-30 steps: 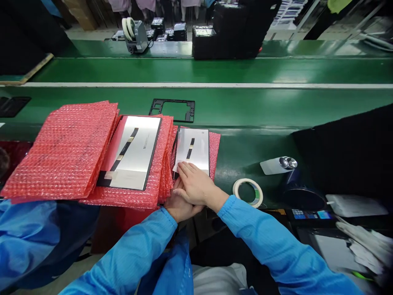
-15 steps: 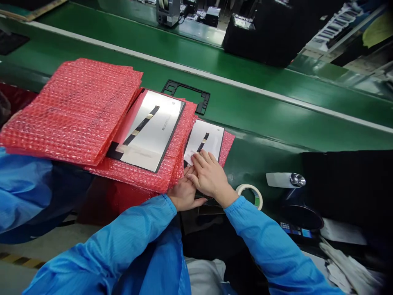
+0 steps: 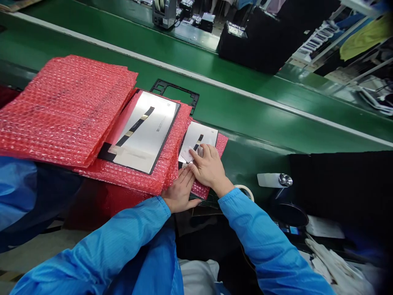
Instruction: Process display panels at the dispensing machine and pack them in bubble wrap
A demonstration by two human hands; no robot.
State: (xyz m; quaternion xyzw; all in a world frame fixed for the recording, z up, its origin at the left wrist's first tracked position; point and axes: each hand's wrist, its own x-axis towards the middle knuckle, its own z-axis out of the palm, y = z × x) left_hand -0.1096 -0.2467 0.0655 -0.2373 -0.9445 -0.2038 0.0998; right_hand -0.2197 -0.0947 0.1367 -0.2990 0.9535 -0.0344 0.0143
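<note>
A flat left hand (image 3: 180,190), gripping nothing, and a half-curled right hand (image 3: 210,167), its hold unclear, meet at a thin panel (image 3: 190,133) on red bubble wrap (image 3: 222,143), likely light, stiff, fragile, best lifted by its edges.

Head camera faces forward (and down) over hands (image 3: 210,168).

- Beyond the left hand (image 3: 181,190) and the right hand (image 3: 210,166), a long green bench (image 3: 260,127) crossed the room at a slant.
- Further beyond them, a pale strip (image 3: 196,76) ran along its length.
- To the right of the right hand, a large black panel (image 3: 340,188) filled the side.
- Far beyond and right, pale rails (image 3: 364,7) stood above the bench.
- Left of and below the left hand, grey floor (image 3: 35,256) showed.
- Light gleamed softly on the bench past both hands.
</note>
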